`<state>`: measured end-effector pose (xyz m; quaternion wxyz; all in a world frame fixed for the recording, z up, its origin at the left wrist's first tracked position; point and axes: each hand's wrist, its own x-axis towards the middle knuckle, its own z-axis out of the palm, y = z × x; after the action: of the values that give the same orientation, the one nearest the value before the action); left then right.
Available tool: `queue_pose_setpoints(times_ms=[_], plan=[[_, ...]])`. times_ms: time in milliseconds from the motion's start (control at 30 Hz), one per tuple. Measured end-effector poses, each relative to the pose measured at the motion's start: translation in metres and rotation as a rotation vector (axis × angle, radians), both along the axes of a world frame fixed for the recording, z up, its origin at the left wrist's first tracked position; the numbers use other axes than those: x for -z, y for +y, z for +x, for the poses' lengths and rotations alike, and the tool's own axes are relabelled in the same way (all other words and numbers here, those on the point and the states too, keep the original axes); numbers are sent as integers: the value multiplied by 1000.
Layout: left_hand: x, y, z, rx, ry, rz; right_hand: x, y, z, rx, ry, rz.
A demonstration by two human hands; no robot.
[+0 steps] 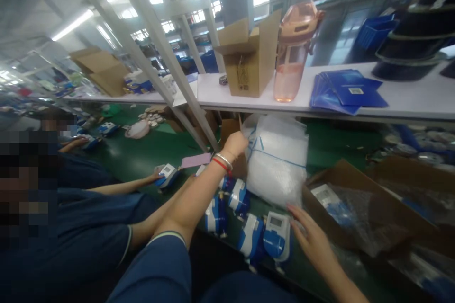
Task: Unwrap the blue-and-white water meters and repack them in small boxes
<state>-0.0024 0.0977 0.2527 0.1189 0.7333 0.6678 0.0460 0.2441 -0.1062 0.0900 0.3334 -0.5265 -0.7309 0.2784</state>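
**Plastic bag stack pinched at its top left corner**

Clear plastic bags stand as a tall white bundle at centre frame, long axis near upright, leaning against the shelf edge above. The left hand reaches up and forward to the bundle's upper left corner, fingers closed on that corner, so the bags lie just right of this grip. The right hand sits lower right, fingers spread and released, fingertips touching or just beside the bundle's lower edge; which, I cannot tell. The right hand is nearer the bottom, the left the top.

Blue-and-white meters lie in a cluster on the green tabletop directly below the bags, between the two forearms, crowding any downward path. An open carton with wrapped goods sits just right of the bundle, lower right of frame. On the shelf stand a small box, a pink bottle and blue leaflets. At left, a co-worker's hand rests on another meter, well apart.
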Motion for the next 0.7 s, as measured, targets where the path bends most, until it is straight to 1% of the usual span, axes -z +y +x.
queue_pose_setpoints(times_ms=[100, 167, 200, 267, 300, 333, 367, 400, 433, 467, 500, 533, 600, 667, 700], plan=[[5, -104, 51, -46, -105, 42, -32, -3, -33, -66, 38, 33], [6, -171, 87, -44, -263, 106, -50, -12, -46, -43, 91, 65], [5, -202, 103, -49, -340, 143, -58, -20, -47, -13, 118, 82], [3, -251, 127, 18, -476, 162, -67, -44, -34, 55, 159, 129], [2, -269, 134, 95, -540, 141, -68, -58, -19, 79, 165, 153], [2, -284, 139, 212, -603, 95, -66, -75, 1, 101, 158, 168], [2, -295, 141, 360, -661, 32, -60, -92, 26, 123, 140, 168], [3, -302, 140, 515, -704, -27, -51, -109, 55, 157, 115, 143], [6, -306, 136, 651, -725, -62, -39, -127, 85, 221, 79, 86], [11, -306, 131, 748, -718, -64, -25, -145, 115, 311, 45, 18], [19, -302, 125, 792, -686, -30, -8, -162, 142, 373, 7, -61], [30, -294, 117, 777, -635, 30, 9, -178, 166, 382, -31, -154], [59, -265, 101, 633, -491, 159, 40, -203, 198, 380, -42, -296], [92, -223, 87, 456, -328, 204, 62, -214, 208, 335, -31, -370], [109, -200, 82, 409, -222, 195, 68, -214, 207, 316, -28, -373]])
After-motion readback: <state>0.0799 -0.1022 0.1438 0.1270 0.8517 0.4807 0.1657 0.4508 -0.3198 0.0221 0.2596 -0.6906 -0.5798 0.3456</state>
